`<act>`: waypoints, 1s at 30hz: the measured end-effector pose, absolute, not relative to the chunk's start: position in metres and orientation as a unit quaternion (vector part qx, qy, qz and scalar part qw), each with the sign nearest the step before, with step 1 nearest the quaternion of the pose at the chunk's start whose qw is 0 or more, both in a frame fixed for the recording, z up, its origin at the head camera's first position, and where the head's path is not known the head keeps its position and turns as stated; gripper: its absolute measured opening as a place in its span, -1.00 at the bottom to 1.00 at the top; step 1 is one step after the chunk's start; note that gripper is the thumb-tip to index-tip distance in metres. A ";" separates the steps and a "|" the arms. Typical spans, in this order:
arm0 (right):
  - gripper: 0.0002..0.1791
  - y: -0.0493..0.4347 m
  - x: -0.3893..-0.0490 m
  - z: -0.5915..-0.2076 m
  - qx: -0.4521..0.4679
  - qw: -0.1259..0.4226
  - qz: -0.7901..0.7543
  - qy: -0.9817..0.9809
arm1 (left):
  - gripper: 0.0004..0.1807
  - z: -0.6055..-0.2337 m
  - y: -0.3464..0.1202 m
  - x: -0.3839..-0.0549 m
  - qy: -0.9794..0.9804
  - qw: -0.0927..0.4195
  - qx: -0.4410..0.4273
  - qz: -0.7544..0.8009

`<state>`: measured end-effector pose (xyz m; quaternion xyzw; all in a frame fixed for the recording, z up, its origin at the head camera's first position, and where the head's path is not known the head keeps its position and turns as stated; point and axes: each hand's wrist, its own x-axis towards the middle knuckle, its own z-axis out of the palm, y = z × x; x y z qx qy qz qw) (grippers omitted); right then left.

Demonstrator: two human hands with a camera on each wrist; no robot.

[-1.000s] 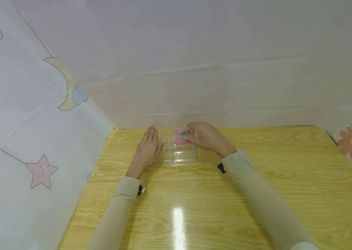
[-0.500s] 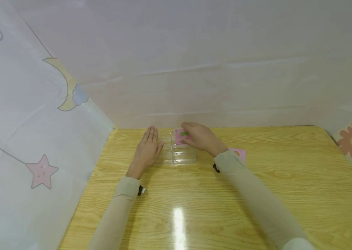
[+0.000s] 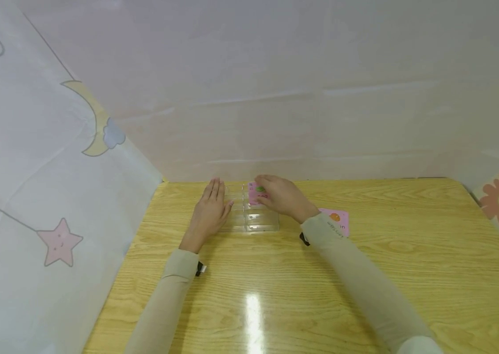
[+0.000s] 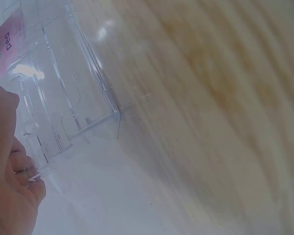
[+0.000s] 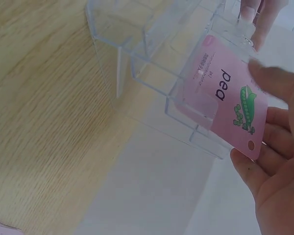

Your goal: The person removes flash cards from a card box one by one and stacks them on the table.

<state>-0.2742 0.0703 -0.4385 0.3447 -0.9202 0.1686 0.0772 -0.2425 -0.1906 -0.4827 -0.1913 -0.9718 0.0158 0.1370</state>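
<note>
A clear plastic tiered card holder (image 3: 261,222) with two columns stands near the table's far edge. At its left side, my left hand (image 3: 206,215) holds on, thumb over the front and the other fingers along the outer wall. My right hand (image 3: 283,195) pinches a pink flashcard (image 5: 224,93), thumb on its face and fingers behind. The card shows a green pea pod and the word "pea". It leans upright at the back tier of the right column, its lower part behind clear plastic.
Partly under the right sleeve lies another pink card (image 3: 338,219) with an orange picture; its word is partly covered. A pale wall sheet (image 3: 276,123) rises right behind the wooden table (image 3: 231,290).
My right hand has shifted a little left along the pea card, covering more of its right side. More of the second card shows beside the sleeve. My left hand has not moved.
</note>
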 end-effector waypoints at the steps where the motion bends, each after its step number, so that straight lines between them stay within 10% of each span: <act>1: -0.40 0.070 -0.274 -0.439 0.345 0.078 0.168 -0.920 | -0.20 -0.483 -0.190 -0.242 -0.972 0.137 -0.191 0.017; 30: -0.62 0.077 -0.272 -0.436 0.340 0.096 0.267 -0.897 | -0.20 -0.483 -0.190 -0.243 -0.970 0.145 -0.193 0.029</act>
